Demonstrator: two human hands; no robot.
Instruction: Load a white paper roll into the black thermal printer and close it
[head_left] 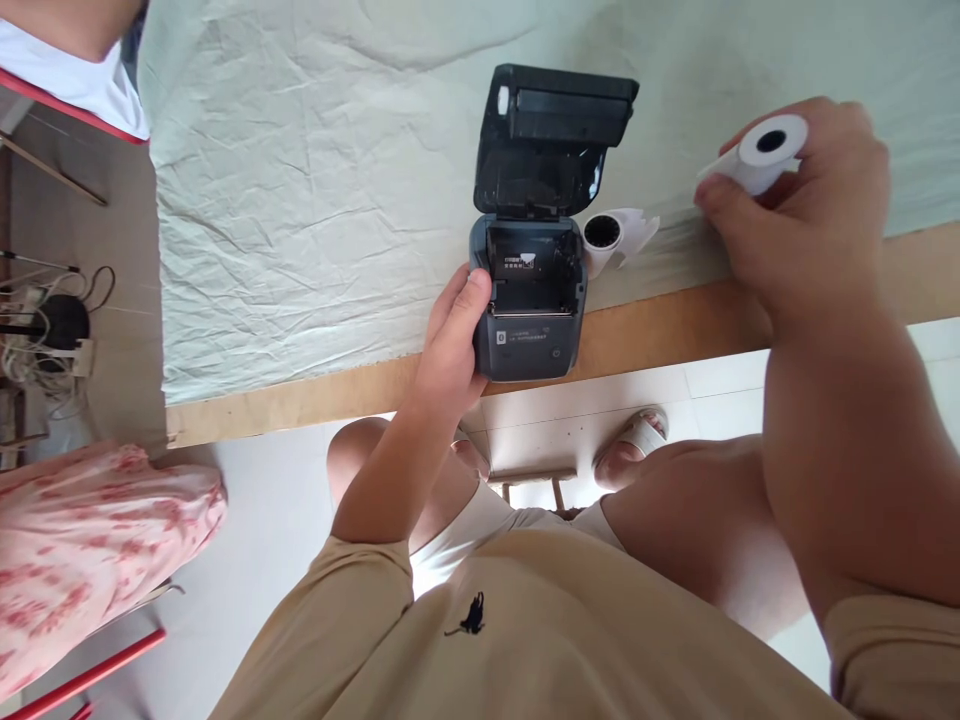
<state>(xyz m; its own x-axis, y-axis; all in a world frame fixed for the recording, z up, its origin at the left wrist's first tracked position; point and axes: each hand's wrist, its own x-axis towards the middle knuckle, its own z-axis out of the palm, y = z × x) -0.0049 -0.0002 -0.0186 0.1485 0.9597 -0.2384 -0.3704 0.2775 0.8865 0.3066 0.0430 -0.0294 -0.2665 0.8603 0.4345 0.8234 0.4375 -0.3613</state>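
The left grip [454,335] is clasping the open-lidded printer [529,345]; the right grip [821,195] is pinching a paper roll [761,175].
Roll sitting inside the right grip — probably light, crushable, best taken round its curve; printer, right of the left grip, looking stiff, smooth — best held by its sides.

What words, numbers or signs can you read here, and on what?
No word reads clearly.
Dark printer, front: pale line of text, too blurred to read; small white square sign beside it, unclear.
Lower right: faint round sign.
Open bay: white print, too small.
Tan shirt: dark emblem, no lettering legible.
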